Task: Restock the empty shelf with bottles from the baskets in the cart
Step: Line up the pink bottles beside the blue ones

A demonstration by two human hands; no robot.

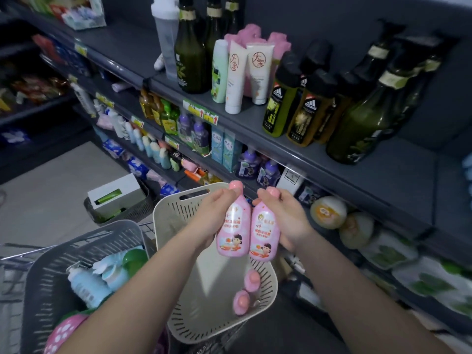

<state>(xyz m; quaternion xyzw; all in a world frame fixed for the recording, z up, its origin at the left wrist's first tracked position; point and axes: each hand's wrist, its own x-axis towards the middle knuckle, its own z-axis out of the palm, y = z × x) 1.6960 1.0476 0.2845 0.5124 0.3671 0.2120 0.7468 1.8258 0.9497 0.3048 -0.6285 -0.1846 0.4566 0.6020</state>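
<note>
At the near left, a grey basket point(76, 251) holds pale blue bottles. Over the beige basket point(163, 218), the left hand point(214, 213) is clamped round the neck of the first pink bottle point(233, 233). Close beside it hangs the second pink bottle point(264, 236), gripped likewise by the right hand point(286, 215). Held only at the neck, either could swing and slip on the way to the shelf point(383, 175).

We read "adidas" with its logo on the green bottle point(277, 108) and the amber bottle point(306, 118). Red "大宝" in a circle is on the front white tube point(236, 80) and the rear white tube point(259, 75). The shelf tags point(201, 112) carry red arrows, characters too small. The left pink bottle point(233, 231) and right pink bottle point(264, 235) have Chinese lines, too blurred for us.
</note>
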